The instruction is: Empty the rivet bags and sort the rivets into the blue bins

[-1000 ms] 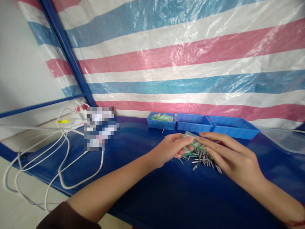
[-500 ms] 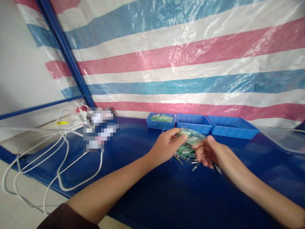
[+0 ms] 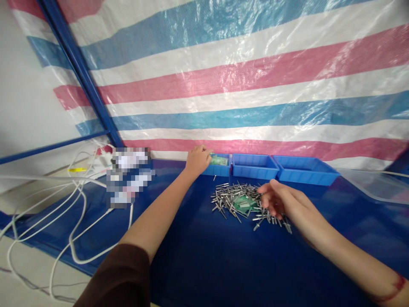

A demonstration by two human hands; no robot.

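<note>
My left hand (image 3: 197, 161) is over the left end of a small blue bin (image 3: 217, 171) that holds green-and-clear plastic packets (image 3: 220, 160). Its knuckles face me and the fingertips are hidden, so I cannot see whether it grips a packet. A heap of metal blind rivets (image 3: 228, 198) lies loose on the blue table, with one green-and-clear plastic packet (image 3: 244, 204) among them. My right hand (image 3: 281, 198) hovers at the heap's right edge, thumb raised and fingers loosely bent, apart from the thumb. I see nothing held in it.
Two more blue bins, a middle one (image 3: 254, 170) and a right one (image 3: 306, 175), stand in the same row. Farther right lies a clear plastic sheet or lid (image 3: 373, 185). White cables (image 3: 84, 204) loop over the table's left side, near blurred-out items (image 3: 129, 175). A striped tarp (image 3: 223, 85) hangs behind.
My left hand has moved from above the heap, where it held a plastic packet with my right hand, back and left to the left bin. My right hand stays by the rivets, away from that packet.
</note>
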